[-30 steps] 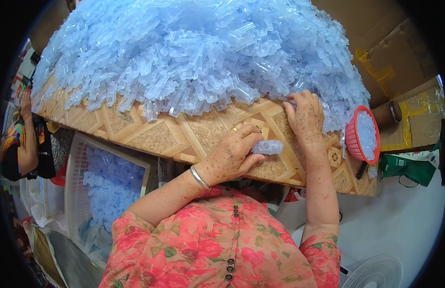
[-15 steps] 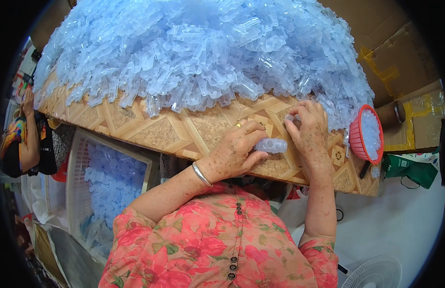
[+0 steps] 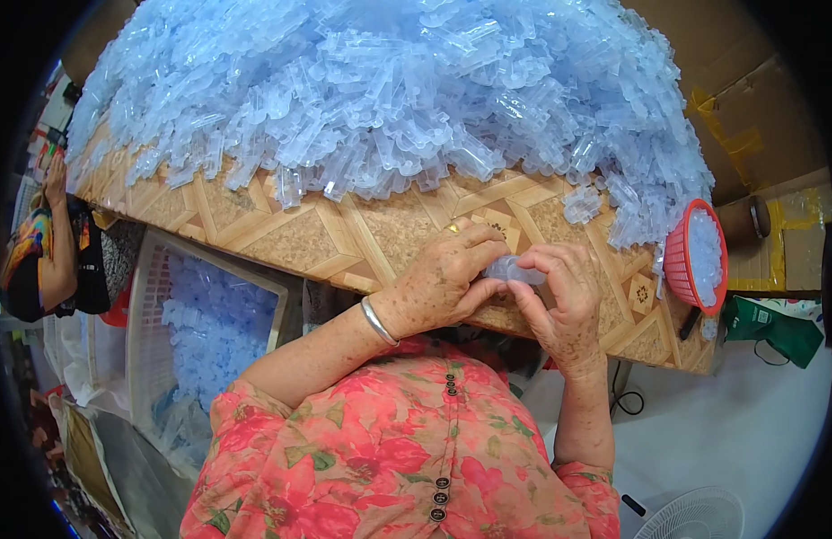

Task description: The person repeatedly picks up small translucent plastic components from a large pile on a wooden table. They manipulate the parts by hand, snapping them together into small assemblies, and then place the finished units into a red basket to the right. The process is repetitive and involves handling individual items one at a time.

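My left hand (image 3: 438, 278), with a ring and a silver bangle, grips a short clear plastic tube-like piece (image 3: 500, 268) just above the near edge of the table. At its right end, the thumb and fingers of my right hand (image 3: 567, 301) pinch a small translucent plastic part (image 3: 530, 274) against it. The fingers partly cover both parts, so how they fit together is hidden. Beyond my hands rises a big heap of clear bluish plastic pieces (image 3: 389, 99), with one loose piece (image 3: 582, 205) at its near edge.
The table (image 3: 317, 238) has a wood-patterned top. On its right stands a red basket (image 3: 674, 256) of small translucent parts. Below left is a pale crate (image 3: 145, 350) of plastic pieces. A fan (image 3: 699, 516), cardboard (image 3: 748, 117) and another person's arm (image 3: 58, 247) also show.
My right hand has come down and left from near the heap, bringing its small part to the end of the tube-like piece. The left hand keeps its grip.
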The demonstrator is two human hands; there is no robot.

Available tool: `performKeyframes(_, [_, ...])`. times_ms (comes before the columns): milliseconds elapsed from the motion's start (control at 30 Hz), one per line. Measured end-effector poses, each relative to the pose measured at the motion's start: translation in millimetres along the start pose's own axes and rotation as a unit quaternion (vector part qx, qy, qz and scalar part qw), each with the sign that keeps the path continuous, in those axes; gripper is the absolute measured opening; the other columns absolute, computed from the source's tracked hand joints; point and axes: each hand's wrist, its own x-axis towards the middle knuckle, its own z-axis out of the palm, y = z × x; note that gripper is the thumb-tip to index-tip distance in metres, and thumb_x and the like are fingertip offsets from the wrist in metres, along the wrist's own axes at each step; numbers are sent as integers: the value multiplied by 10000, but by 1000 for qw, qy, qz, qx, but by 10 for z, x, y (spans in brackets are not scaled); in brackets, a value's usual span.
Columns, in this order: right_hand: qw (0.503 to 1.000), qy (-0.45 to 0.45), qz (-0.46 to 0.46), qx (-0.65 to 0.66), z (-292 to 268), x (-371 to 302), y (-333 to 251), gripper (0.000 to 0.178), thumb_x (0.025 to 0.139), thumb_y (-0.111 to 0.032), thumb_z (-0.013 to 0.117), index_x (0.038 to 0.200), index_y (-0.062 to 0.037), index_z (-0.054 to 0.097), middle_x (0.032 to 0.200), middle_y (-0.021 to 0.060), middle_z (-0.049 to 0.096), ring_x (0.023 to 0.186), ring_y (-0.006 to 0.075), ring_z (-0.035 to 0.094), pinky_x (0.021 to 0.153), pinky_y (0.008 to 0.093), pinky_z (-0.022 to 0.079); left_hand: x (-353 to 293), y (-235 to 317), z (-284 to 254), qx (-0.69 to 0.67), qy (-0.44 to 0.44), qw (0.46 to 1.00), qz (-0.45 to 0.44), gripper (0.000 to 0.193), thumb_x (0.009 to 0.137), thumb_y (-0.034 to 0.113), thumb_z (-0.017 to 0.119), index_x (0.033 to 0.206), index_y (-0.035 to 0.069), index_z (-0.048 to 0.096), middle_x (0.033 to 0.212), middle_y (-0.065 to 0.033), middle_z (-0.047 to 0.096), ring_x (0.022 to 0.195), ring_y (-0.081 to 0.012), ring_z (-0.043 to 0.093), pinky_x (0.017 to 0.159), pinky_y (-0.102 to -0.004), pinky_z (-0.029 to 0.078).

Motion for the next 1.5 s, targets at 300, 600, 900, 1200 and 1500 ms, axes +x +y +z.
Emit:
performKeyframes(300, [1000, 15, 4, 26, 55, -20, 47, 326, 775, -82, 833, 1058, -62, 672, 1046, 92, 697, 990, 310, 635, 908, 443, 460, 13, 17, -13, -2, -16, 1000, -9, 401, 842, 176, 808, 1184, 16, 673, 1184, -169, 671, 1045, -402, 645, 886, -462, 532])
performKeyframes(600, [998, 5, 13, 54, 80, 8, 32, 300, 766, -46, 827, 1019, -50, 665, 1017, 103, 688, 967, 316, 635, 847, 433, 497, 8, 0, 12, -5, -19, 1000, -1, 402, 817, 139, 802, 1172, 2, 672, 1165, -176, 674, 1034, -410, 638, 881, -476, 530])
performKeyframes(900, [995, -13, 45, 90, 83, 17, 62, 297, 774, -75, 848, 1012, -46, 672, 1054, 107, 691, 984, 325, 644, 834, 416, 522, 30, -10, 11, 9, -2, 1000, 19, 415, 791, 115, 804, 1170, 2, 679, 1172, -162, 686, 1049, -396, 651, 887, -464, 539])
performKeyframes(1200, [940, -42, 291, 171, -96, -46, 29, 378, 934, -194, 764, 1246, -16, 645, 976, 103, 687, 775, 166, 640, 709, 347, 518, -3, 170, -154, -1, -34, 997, -68, 454, 863, 218, 821, 1250, 21, 688, 1162, -164, 708, 916, -315, 709, 799, -404, 576])
performKeyframes(1500, [772, -240, 441, 390, -149, 41, 193, 372, 1056, -292, 634, 1314, -44, 531, 751, 73, 682, 436, 96, 534, 432, 236, 431, 185, 258, -129, -245, -130, 923, -267, 378, 1046, 292, 664, 1332, 45, 694, 999, -51, 743, 824, -88, 658, 696, -283, 606])
